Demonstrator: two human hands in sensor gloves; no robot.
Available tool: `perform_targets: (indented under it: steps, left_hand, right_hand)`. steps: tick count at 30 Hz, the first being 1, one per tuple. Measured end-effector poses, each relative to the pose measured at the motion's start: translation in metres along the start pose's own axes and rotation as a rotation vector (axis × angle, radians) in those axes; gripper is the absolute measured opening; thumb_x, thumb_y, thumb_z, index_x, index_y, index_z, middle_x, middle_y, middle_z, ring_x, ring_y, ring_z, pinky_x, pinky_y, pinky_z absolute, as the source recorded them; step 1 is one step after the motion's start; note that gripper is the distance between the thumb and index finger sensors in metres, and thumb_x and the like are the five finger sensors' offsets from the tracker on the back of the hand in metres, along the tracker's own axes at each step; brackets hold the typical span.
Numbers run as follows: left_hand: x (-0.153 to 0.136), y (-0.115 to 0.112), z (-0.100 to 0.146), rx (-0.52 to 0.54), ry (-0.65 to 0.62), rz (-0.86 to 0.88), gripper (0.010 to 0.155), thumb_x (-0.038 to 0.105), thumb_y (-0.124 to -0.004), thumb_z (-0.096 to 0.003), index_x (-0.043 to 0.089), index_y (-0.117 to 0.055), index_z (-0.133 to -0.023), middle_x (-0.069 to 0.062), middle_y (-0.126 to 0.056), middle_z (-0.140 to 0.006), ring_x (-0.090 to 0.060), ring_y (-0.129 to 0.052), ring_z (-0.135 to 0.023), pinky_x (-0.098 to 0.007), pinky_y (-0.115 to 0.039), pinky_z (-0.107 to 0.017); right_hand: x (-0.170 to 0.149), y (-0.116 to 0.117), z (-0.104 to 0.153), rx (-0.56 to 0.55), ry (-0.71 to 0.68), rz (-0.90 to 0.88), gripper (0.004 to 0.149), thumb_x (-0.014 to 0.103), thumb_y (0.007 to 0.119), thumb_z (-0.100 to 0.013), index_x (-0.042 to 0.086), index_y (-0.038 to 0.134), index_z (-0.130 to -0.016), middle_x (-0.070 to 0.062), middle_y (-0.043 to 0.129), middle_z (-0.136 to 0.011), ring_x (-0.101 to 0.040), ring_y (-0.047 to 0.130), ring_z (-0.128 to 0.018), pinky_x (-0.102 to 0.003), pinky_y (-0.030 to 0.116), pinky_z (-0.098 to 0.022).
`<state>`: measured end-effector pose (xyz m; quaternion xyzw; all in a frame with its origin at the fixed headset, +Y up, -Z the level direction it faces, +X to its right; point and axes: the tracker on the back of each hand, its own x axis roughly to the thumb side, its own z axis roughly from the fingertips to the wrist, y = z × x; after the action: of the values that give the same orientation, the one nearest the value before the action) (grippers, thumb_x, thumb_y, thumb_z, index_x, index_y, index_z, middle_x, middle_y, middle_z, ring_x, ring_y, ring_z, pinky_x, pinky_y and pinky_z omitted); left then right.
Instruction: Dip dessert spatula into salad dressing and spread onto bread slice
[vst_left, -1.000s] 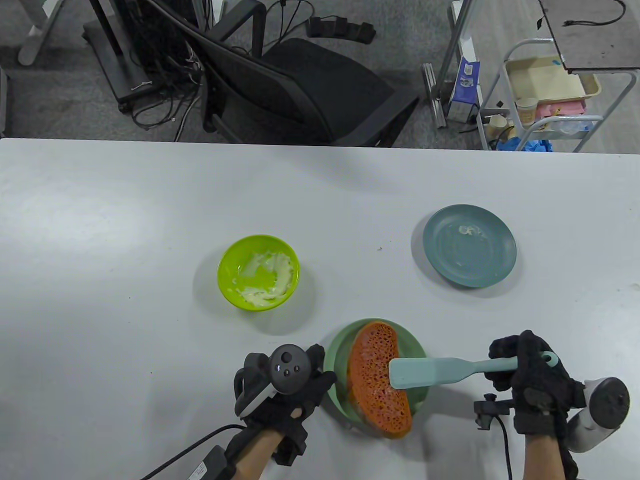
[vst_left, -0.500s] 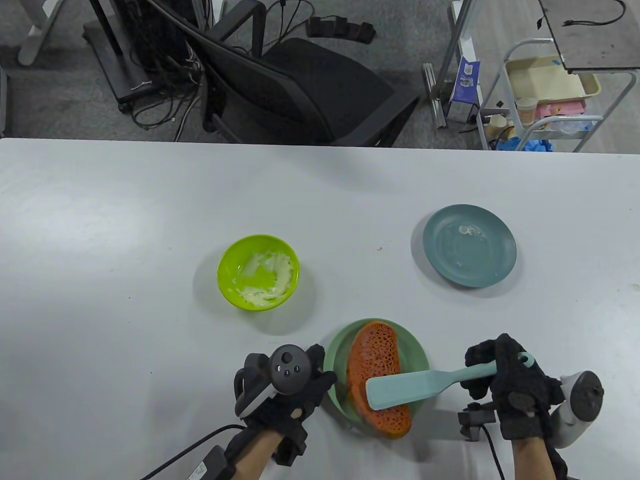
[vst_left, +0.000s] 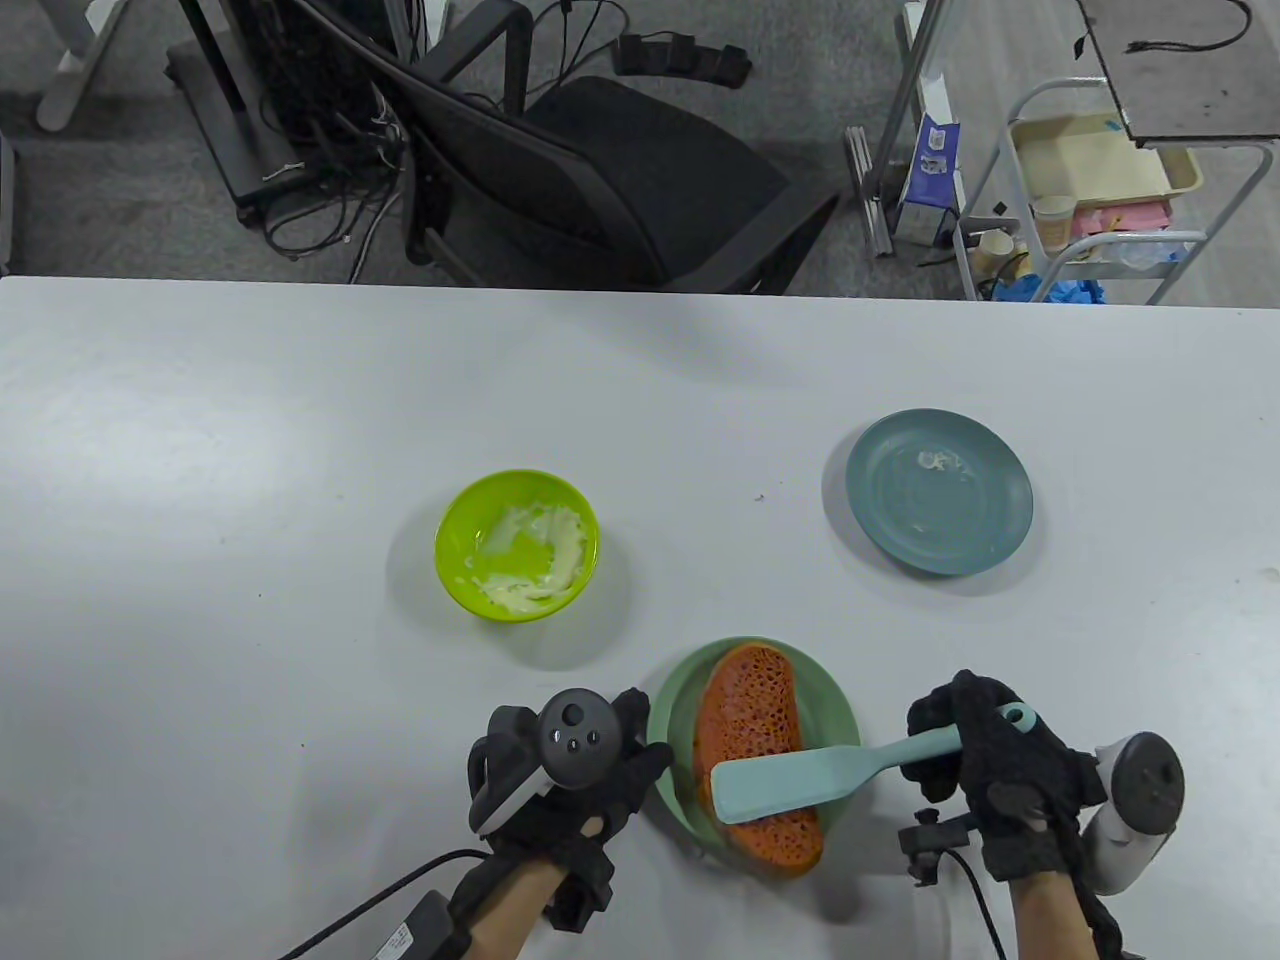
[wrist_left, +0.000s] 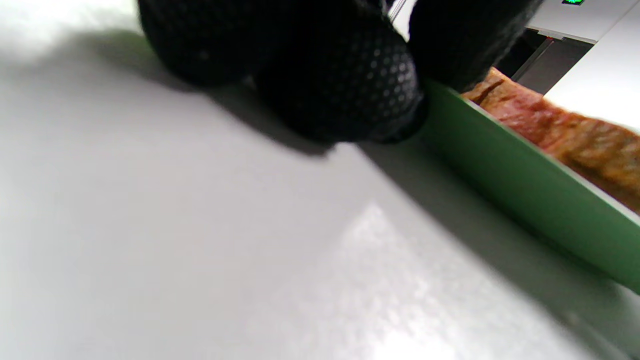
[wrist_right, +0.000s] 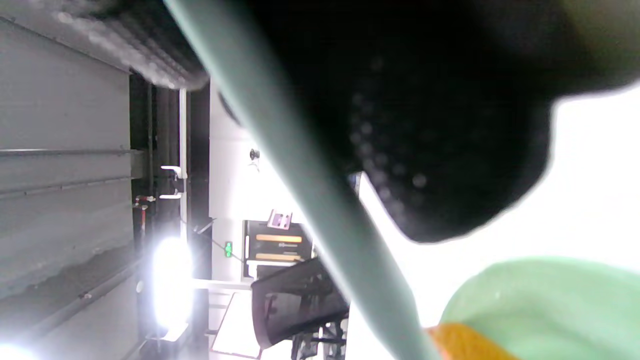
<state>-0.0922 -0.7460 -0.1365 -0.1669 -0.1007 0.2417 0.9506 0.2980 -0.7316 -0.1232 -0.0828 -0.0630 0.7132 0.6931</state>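
An orange bread slice (vst_left: 752, 722) lies on a pale green plate (vst_left: 674, 722) near the table's front edge. My right hand (vst_left: 985, 752) grips the handle of a teal dessert spatula (vst_left: 790, 782); its flat blade lies across the lower half of the bread. My left hand (vst_left: 600, 770) rests on the table with its fingers against the plate's left rim. In the left wrist view the fingertips (wrist_left: 345, 85) touch the green rim (wrist_left: 510, 185) beside the bread (wrist_left: 565, 135). A lime green bowl (vst_left: 456, 520) holding smeared white dressing (vst_left: 530, 560) stands to the upper left.
A blue-grey plate (vst_left: 938, 492) with a small white smear sits at the right, behind my right hand. Beyond the table's far edge stand a black office chair (vst_left: 600, 170) and a metal cart (vst_left: 1090, 190).
My right hand has moved left and slightly toward me, drawing the spatula blade leftward across the lower part of the bread. The left hand has stayed at the plate.
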Motion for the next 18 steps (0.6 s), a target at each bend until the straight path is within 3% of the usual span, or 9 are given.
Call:
perform_targets:
  steps: [8,18]
  left_hand:
    - [0.0,0.0,0.0,-0.004,0.0,0.002,0.064,0.049,-0.081,-0.0541,0.01,-0.066,-0.103,0.009,-0.097,-0.066,-0.003,-0.103,-0.038,-0.026,-0.09,-0.03]
    - [0.0,0.0,0.0,-0.003,0.0,0.001,0.064,0.05,-0.08,-0.0542,0.01,-0.066,-0.103,0.009,-0.097,-0.066,-0.003,-0.103,-0.038,-0.026,-0.09,-0.03]
  right_hand:
    - [0.007,-0.032,-0.003,-0.14,0.007,0.016,0.04,0.044,0.071,-0.047,0.01,0.091,-0.052,-0.02,0.098,-0.043,-0.034,0.099,-0.007,-0.036,0.086,0.002]
    - [0.009,-0.044,-0.002,-0.188,0.01,0.007,0.04,0.044,0.07,-0.047,0.011,0.091,-0.052,-0.019,0.098,-0.042,-0.034,0.099,-0.007,-0.036,0.085,0.003]
